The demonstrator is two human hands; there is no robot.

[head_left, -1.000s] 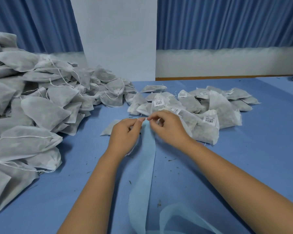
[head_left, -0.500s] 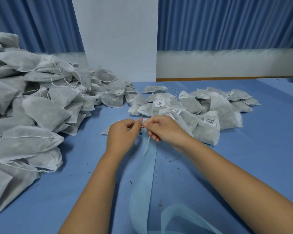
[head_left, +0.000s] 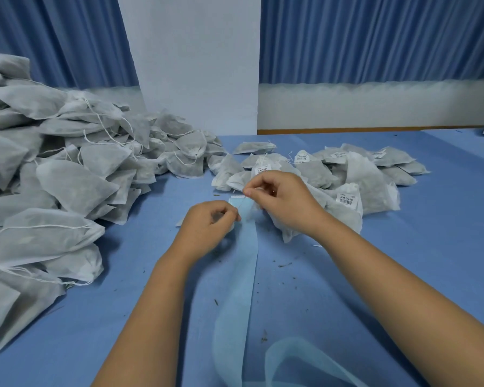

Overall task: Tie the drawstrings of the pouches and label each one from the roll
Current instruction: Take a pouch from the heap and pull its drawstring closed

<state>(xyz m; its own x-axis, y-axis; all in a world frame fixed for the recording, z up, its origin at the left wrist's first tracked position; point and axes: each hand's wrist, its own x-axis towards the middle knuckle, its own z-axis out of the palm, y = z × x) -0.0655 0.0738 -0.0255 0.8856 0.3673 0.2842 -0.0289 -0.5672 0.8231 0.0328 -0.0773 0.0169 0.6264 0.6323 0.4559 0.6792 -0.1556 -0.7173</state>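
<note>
Both hands are working at the centre of a blue worktop (head_left: 403, 275). The left hand (head_left: 207, 227) is sitting nearer the person, its fingers (head_left: 232, 213) curled closed with thumb and forefinger pinched together on a thin white string (head_left: 242, 203). The right hand (head_left: 282, 199) is sitting slightly farther and higher, its fingers (head_left: 252, 191) likewise pinched shut on the other end of that string. The string is running taut and slanted between the two pinches. The pouch (head_left: 288, 233) being tied is lying mostly hidden under the right hand and wrist, with a white corner showing just below the wrist.

A pale blue strip (head_left: 243, 263) of label backing is lying flat on the worktop beneath both hands, running from near the right hand's fingertips toward the person and curling into a loop at the bottom edge. Whether any labels are left on it cannot be told.

To the left, a large heap of unlabelled pouches (head_left: 53, 177) with loose drawstrings is covering that side of the worktop. Behind and to the right of the hands, a smaller pile of labelled pouches (head_left: 361, 185) is lying, several showing white barcode stickers (head_left: 346, 199). Dark crumbs are lying scattered on the worktop near the strip. A blue curtain (head_left: 375, 37) is hanging behind.
</note>
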